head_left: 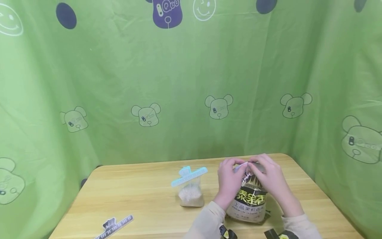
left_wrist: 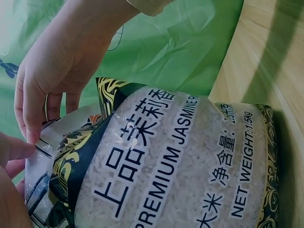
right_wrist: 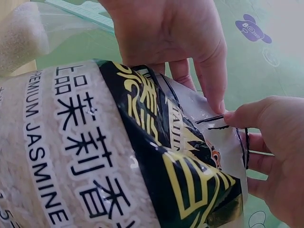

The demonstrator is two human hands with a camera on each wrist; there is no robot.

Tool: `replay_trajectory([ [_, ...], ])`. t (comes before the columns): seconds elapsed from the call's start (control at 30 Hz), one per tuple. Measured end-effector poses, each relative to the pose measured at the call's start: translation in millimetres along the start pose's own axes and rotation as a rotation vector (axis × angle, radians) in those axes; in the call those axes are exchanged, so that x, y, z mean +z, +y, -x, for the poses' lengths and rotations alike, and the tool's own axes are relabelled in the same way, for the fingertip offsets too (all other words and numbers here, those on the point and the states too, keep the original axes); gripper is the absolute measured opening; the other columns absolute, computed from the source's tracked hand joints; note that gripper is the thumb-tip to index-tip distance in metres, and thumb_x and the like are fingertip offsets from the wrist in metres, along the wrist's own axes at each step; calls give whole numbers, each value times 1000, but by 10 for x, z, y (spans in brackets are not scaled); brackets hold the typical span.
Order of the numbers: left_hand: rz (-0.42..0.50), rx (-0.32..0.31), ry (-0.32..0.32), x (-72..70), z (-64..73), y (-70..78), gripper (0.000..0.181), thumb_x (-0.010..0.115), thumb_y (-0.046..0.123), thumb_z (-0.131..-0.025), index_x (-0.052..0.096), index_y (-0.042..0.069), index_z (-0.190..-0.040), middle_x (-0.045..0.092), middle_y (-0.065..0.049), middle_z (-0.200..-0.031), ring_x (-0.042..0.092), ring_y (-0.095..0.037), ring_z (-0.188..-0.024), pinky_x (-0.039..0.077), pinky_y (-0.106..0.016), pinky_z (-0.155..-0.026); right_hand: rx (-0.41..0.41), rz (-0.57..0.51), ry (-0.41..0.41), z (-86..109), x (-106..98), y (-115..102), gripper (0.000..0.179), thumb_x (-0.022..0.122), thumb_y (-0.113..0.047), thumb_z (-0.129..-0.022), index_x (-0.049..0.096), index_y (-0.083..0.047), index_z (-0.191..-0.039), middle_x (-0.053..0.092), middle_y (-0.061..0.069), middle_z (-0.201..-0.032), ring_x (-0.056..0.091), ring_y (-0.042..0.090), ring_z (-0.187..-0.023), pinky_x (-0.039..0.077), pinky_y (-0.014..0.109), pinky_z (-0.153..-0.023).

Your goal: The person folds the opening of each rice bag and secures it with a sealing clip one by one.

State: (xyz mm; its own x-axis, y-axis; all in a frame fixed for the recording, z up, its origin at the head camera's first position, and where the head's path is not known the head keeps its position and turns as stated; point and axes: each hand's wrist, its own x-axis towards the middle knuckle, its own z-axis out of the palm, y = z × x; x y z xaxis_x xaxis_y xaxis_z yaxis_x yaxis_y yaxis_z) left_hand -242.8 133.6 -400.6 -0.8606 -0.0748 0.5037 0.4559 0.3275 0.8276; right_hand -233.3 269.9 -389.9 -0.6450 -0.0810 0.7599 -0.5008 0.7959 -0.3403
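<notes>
The left hand (head_left: 228,179) and the right hand (head_left: 271,175) pinch the top edge of the rice bag (head_left: 249,207) between thumb and fingers; the two thumb tips sit close together at the rim. The rice bag stands on the right part of the surface (head_left: 143,199), printed front toward the person. Its clear panel shows white grains; "PREMIUM JASMINE" and "NET WEIGHT: 1.5kg" are legible. Left of the rice bag — apart from it — stands a small clear bag (head_left: 191,196) with pale contents, a teal clip (head_left: 191,177) fixed across its top. A black-and-white clip (head_left: 114,228) lies at the near left, partly out of frame. Beyond the far edge hangs a green curtain (head_left: 179,73) — printed with bear heads.
</notes>
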Motion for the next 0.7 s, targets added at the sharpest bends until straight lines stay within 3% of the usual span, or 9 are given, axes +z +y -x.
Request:
replay_trajectory([
  [0.3, 20, -2, 4, -15, 10, -48, 8, 73, 27, -85, 74, 21, -90, 70, 9, -96, 58, -6, -97, 44, -29, -93, -1, -2, 7, 3, 2, -4, 15, 74, -3, -81, 70, -10, -94, 68, 1, -92, 59, 10, -87, 52, 33, -80],
  [0.57, 86, -58, -11, -45, 28, -101, 7, 74, 28, -84, 73, 22, -89, 68, 11, -94, 56, -4, -97, 43, -30, -93, 6, -7, -6, -1, -16, -33, 14, 73, -3, -82, 70, -9, -94, 68, 2, -93, 59, 11, -87, 54, 42, -79],
  [0.7, 99, -53, -5, -67, 35, -140, 6, 74, 26, -84, 73, 21, -87, 69, 9, -93, 57, -6, -96, 43, -31, -94, 12, -9, -8, 1, -20, -34, 14, 73, -2, -82, 69, -8, -94, 68, 2, -93, 58, 8, -87, 55, 44, -78],
])
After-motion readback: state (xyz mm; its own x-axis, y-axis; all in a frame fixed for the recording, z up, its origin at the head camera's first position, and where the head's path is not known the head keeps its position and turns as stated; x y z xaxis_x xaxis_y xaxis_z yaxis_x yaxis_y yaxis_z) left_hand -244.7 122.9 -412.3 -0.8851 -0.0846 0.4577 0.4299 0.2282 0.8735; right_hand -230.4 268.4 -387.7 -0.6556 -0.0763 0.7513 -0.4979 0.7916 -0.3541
